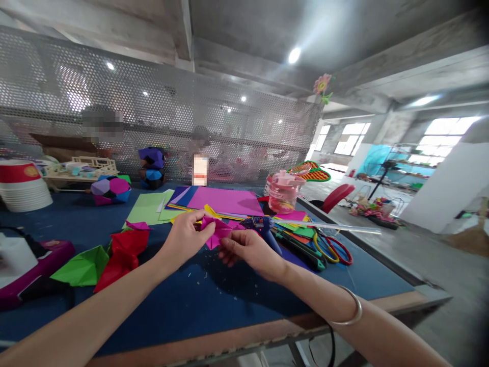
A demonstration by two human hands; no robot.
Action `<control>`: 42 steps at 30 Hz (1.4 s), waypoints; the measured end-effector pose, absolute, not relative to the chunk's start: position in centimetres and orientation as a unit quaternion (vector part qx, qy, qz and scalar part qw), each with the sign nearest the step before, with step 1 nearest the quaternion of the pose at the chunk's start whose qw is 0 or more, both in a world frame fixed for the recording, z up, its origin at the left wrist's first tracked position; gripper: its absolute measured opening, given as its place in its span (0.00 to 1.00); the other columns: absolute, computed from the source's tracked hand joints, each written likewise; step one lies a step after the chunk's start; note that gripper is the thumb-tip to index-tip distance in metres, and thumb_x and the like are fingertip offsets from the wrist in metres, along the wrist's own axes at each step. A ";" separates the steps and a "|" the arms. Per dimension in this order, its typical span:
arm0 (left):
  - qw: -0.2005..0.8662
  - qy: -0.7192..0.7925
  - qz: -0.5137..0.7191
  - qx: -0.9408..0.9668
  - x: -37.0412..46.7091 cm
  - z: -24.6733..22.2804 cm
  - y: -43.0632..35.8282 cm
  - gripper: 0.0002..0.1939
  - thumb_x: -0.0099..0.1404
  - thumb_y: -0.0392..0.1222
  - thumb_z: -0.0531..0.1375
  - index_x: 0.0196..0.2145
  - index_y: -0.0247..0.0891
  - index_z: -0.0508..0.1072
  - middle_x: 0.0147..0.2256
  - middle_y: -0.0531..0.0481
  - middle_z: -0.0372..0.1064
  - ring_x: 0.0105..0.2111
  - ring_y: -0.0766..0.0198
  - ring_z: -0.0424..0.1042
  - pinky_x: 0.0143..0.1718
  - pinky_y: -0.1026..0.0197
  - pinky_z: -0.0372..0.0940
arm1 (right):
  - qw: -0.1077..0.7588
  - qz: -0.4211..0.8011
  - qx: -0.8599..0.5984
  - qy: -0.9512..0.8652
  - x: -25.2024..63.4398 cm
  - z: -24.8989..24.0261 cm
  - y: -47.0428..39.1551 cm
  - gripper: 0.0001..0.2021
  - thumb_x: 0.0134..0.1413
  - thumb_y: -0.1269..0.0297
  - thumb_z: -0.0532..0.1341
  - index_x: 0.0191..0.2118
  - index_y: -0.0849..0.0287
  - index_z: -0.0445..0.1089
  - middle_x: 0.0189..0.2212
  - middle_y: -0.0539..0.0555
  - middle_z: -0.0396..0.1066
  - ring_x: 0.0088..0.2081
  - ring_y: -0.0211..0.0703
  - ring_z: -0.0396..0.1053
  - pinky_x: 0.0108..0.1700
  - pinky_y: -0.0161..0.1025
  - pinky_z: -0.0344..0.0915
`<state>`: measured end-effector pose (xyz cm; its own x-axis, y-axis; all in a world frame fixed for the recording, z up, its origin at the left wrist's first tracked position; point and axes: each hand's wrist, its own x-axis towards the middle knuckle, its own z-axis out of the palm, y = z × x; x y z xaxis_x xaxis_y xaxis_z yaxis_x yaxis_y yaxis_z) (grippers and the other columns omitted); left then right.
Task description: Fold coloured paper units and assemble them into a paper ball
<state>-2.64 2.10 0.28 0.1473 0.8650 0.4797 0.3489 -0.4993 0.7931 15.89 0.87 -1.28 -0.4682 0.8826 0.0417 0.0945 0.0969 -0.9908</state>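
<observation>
The left hand [184, 238] and right hand [252, 251] pinched the pink paper [214, 237], apparently light and easily crushed — best held by its folded edges.

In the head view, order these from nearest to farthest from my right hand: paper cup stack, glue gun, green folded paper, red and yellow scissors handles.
From the right hand:
1. Glue gun, just beyond the hand.
2. Red and yellow scissors handles, to the right.
3. Green folded paper, on the left side.
4. Paper cup stack, far left, farther back.
</observation>
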 end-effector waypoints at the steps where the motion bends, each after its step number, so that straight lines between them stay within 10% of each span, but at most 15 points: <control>1: 0.261 0.425 0.500 0.708 -2.6 0.2 2.1 0.08 0.58 0.42 0.58 0.28 0.35 0.74 0.26 0.50 0.73 0.27 0.64 0.70 0.30 0.65 0.64 | 0.358 0.555 -0.374 -0.651 15.9 -1.3 0.9 0.25 0.45 0.39 0.67 0.29 0.61 0.70 0.26 0.51 0.74 0.27 0.36 0.71 0.30 0.33 0.67; 15: 0.203 0.398 0.528 0.722 -1.3 -0.2 0.0 0.05 0.59 0.36 0.58 0.30 0.36 0.75 0.27 0.51 0.74 0.27 0.66 0.71 0.29 0.66 0.63 | 0.395 0.510 -0.381 -0.662 15.4 -1.3 0.2 0.03 0.48 0.69 0.58 0.27 0.60 0.67 0.20 0.46 0.67 0.23 0.32 0.63 0.26 0.30 0.59; 29: 0.296 0.394 0.486 0.722 -2.3 -0.7 2.6 0.09 0.60 0.43 0.61 0.34 0.35 0.76 0.32 0.47 0.77 0.34 0.58 0.76 0.38 0.59 0.69 | 0.369 0.463 -0.384 -0.709 16.1 -1.8 1.3 0.23 0.59 0.42 0.57 0.29 0.60 0.67 0.24 0.51 0.69 0.25 0.36 0.66 0.26 0.33 0.63; 42: 0.432 0.423 0.437 0.666 -2.5 -0.9 2.9 0.19 0.55 0.51 0.64 0.38 0.34 0.73 0.36 0.44 0.76 0.31 0.56 0.78 0.33 0.56 0.73 | 0.332 0.446 -0.411 -0.723 16.2 -1.4 1.1 0.14 0.64 0.59 0.53 0.30 0.59 0.67 0.23 0.49 0.68 0.23 0.34 0.65 0.25 0.29 0.62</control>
